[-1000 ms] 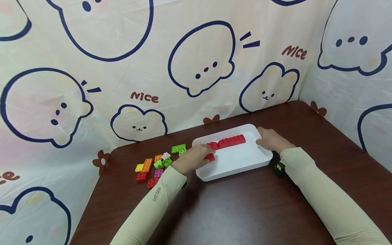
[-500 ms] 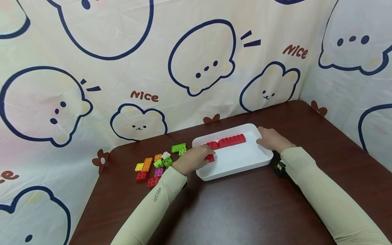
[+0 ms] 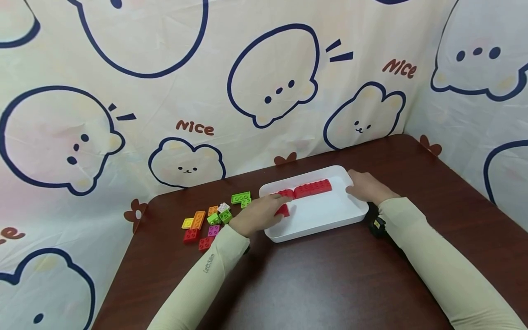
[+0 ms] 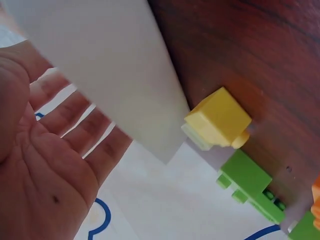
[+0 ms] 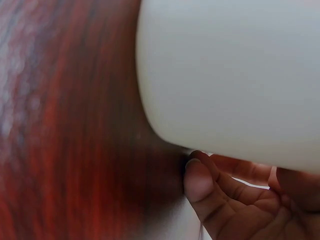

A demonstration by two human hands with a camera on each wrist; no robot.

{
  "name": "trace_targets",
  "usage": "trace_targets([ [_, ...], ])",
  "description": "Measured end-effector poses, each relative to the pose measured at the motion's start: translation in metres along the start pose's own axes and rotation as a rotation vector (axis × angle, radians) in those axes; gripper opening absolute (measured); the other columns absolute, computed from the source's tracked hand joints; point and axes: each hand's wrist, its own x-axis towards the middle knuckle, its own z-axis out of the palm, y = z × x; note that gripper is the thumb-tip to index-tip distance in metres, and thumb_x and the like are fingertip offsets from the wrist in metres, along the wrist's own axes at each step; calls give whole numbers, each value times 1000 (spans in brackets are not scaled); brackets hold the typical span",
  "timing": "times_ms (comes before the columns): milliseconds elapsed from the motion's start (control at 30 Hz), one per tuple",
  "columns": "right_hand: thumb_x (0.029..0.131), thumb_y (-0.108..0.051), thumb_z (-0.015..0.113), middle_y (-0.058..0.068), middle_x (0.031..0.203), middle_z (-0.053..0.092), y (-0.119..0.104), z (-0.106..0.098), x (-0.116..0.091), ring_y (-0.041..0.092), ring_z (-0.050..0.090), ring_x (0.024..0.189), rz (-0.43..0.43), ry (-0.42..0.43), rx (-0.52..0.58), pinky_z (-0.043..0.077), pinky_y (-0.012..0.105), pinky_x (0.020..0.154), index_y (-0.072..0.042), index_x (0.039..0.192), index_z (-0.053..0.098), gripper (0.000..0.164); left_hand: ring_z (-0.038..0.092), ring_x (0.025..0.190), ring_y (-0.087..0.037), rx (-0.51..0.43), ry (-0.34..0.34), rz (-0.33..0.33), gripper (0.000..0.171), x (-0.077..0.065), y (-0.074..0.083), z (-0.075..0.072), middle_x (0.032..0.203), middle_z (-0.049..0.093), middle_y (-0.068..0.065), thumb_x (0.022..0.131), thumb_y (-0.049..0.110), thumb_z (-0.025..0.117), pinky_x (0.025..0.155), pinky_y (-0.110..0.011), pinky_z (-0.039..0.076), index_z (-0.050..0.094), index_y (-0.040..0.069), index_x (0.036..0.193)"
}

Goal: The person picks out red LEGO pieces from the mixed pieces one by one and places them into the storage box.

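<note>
A white tray (image 3: 317, 217) lies on the dark wooden table, with a row of red toy bricks (image 3: 312, 188) along its far side. My left hand (image 3: 257, 214) reaches over the tray's left end. Its fingers are spread above the red bricks there, and a separate red brick (image 3: 283, 210) shows between finger and thumb. The left wrist view has the palm (image 4: 55, 150) facing the camera with fairly straight fingers, their tips behind the tray wall (image 4: 110, 65). At the right end my right hand (image 3: 366, 187) grips the tray's rim, thumb (image 5: 198, 180) against the wall.
Left of the tray lie several loose bricks: a green brick (image 3: 240, 198), a white brick (image 3: 223, 209), an orange brick (image 3: 198, 220), a yellow brick (image 3: 187, 223), a purple brick (image 3: 213, 230) and a red brick (image 3: 191, 236). A patterned curtain (image 3: 272, 82) hangs behind the table.
My left fingers have spread a little over the red bricks. The right hand keeps its place on the tray, which has not visibly moved. The head view has shifted slightly.
</note>
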Motion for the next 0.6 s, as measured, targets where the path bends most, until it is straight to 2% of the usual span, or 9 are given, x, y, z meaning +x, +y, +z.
trace_targets([
  [200,92,-19,51,32,138,33,-2,-2,0,43,39,121,6,-11,-2,35,57,96,7,140,20,63,52,110,-16,-26,91,26,66,-12,-4,-6,127,54,0,78,32,73,85,-35,48,44,32,137],
  [600,92,-19,51,32,139,30,-3,-3,0,44,36,122,13,-27,5,33,58,97,7,141,18,65,54,105,-17,52,214,74,54,-34,-12,-12,121,59,-1,79,32,72,87,-34,47,54,26,129],
])
